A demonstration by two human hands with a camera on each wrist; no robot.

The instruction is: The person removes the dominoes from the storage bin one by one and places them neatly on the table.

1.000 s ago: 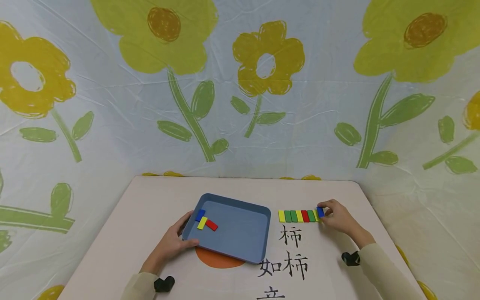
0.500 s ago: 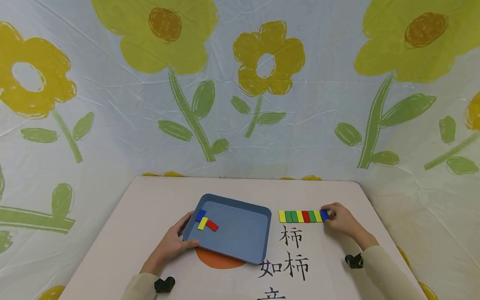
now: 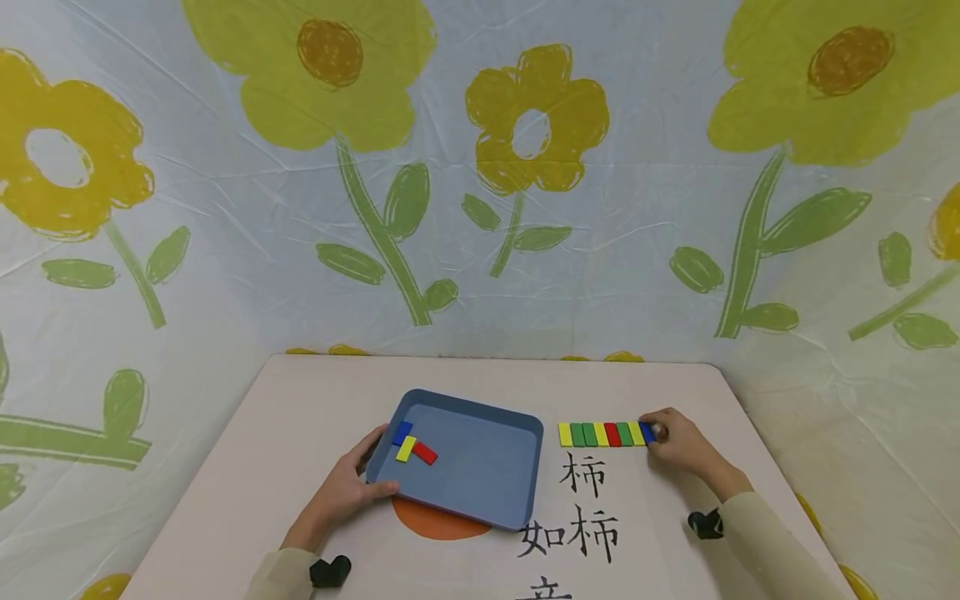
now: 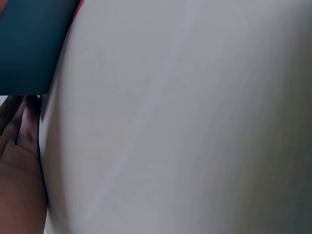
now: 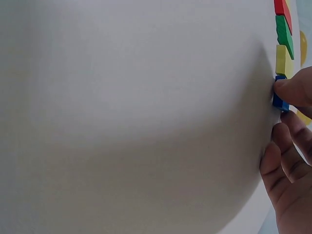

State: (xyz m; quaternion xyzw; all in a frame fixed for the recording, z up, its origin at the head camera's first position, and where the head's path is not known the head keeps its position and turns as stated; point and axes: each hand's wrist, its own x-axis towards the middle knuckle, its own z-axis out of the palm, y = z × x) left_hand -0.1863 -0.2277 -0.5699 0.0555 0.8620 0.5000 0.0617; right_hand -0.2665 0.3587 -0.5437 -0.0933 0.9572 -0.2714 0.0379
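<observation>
The right grip (image 3: 681, 440) pinches a blue block (image 5: 279, 102), a row of coloured blocks (image 3: 612, 434) just to its left; the left grip (image 3: 351, 481) clasps a tray (image 3: 480, 479).

From your head, forward and down
Your wrist views hug the table (image 3: 315, 400); right wrist and head share the blue end block (image 5: 280, 103)

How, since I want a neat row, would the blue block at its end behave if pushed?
The blue block probably slides rather than rolls, given its flat faces. Pushed toward the adjacent yellow block, it could nudge that too.
</observation>
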